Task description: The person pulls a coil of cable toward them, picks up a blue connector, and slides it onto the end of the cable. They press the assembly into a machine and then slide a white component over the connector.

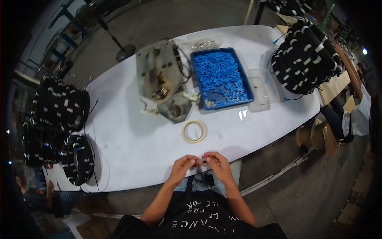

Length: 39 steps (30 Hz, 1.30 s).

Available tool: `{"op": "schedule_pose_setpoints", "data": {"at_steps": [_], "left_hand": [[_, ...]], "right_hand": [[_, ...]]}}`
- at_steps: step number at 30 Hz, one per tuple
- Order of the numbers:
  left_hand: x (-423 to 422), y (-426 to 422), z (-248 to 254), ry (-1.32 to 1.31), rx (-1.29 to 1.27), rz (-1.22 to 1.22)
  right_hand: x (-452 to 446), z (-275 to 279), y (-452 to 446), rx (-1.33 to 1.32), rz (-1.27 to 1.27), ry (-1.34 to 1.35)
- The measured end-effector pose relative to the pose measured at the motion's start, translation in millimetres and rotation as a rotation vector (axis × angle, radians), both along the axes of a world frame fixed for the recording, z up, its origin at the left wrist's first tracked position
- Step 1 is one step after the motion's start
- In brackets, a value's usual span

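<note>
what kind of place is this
Probably a cable assembly workshop: a white worktable holds bundles of black cable with white bands and a tray of small blue parts, with a concrete-looking floor around it.

A pale yellow ring [193, 141] lay flat on the white worktop [131, 155], opening upward, near the frame's centre, apart from the left hand [184, 164] and right hand [218, 163]; anything between their fingertips was indistinct.
</note>
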<state>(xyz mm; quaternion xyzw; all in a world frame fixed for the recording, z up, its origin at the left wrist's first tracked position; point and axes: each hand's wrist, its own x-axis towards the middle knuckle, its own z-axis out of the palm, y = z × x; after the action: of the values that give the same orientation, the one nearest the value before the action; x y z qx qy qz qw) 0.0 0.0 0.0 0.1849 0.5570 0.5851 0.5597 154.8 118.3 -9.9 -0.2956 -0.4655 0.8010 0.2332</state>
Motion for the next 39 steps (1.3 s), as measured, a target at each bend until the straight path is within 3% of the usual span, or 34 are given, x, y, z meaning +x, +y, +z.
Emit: {"op": "schedule_pose_setpoints", "data": {"at_steps": [2, 3, 6, 8, 9, 11, 15, 19, 21, 22, 25, 27, 31, 33, 39], "left_hand": [[9, 20, 3, 0.037, 0.011, 0.077], [-55, -46, 10, 0.132, -0.063, 0.097], [-57, -37, -17, 0.074, -0.008, 0.174], [-63, -37, -24, 0.012, -0.016, 0.283], [-63, -40, -24, 0.01, -0.018, 0.287], [-61, -39, -24, -0.044, -0.006, 0.374], [-46, -37, -26, -0.084, 0.008, 0.422], [-33, -24, -23, 0.007, 0.031, 0.482], [-28, -14, -11, 0.107, 0.041, 0.511], [-27, -9, -4, 0.144, 0.116, 0.461], [-23, 6, 18, 0.122, 0.19, 0.358], [-21, 13, 27, 0.131, 0.212, 0.229], [-17, 24, 23, 0.105, 0.179, 0.219], [-16, 27, 21, 0.002, 0.217, 0.234], [-17, 26, 29, -0.407, 0.327, 0.268]], "right_hand": [[17, 11, 23, 0.276, 0.008, -0.257], [-46, -2, -40, 0.199, 0.004, -0.174], [-47, 0, -15, 0.456, -0.015, -0.302], [-65, -10, -6, 0.822, -0.099, -0.331], [-74, -11, -5, 0.821, -0.094, -0.331], [-89, -12, -4, 1.163, -0.121, -0.458], [-102, -25, -6, 1.382, -0.118, -0.591], [-96, -24, -4, 1.236, -0.128, -0.427], [-84, -12, -11, 0.546, -0.118, -0.259], [-78, -12, -16, 0.347, -0.121, -0.213], [-61, -7, -28, 0.214, -0.101, -0.117], [-57, -1, -34, 0.198, -0.118, -0.099], [-57, 13, -36, 0.414, -0.267, -0.097], [-55, 21, -34, 0.692, -0.272, -0.164], [-50, 22, -31, 0.511, -0.302, 0.061]]}}
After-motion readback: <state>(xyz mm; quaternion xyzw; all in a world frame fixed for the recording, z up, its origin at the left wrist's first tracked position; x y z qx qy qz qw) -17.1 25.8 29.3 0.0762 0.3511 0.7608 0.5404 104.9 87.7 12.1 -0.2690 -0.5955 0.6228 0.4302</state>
